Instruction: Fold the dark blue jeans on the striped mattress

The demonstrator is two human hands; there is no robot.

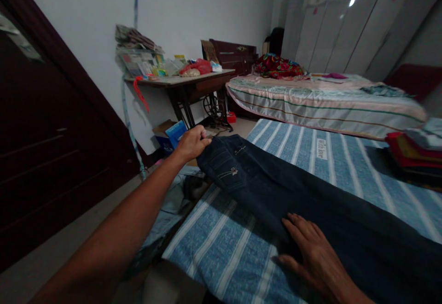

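Observation:
A pair of dark blue jeans [272,175] lies lengthwise over a blue-and-white striped cloth [207,230], with the embroidered back pocket towards the left. My left hand [193,143] is closed on the waistband end and holds it slightly raised past the cloth's left edge. Flat on the leg, near its front edge, rests my right hand [311,246], fingers extended and thumb apart over the striped cloth. The far ends of the legs run out of view at the right.
Folded clothes [414,152] are stacked at the right of the striped cloth. More garments [169,202] lie low at the left. Behind stand a cluttered sewing table [203,79], a bed [311,96] and a wardrobe [331,32]. A dark door [58,156] is at the left.

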